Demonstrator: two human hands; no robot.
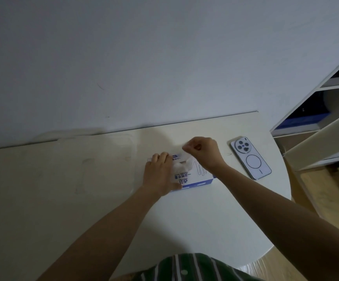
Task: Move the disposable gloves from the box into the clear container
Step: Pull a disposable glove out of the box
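Right grip pinching glove, left grip flat on box

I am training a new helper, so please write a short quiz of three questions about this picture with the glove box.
1. True or false: the right hand pinches a glove that comes out of the box.
2. Choose one: what lies on the table to the right of the box? A) a phone B) a cup C) scissors
3. Fill in the gap: the left hand rests on the ____.

Key: 1 true; 2 A; 3 box.
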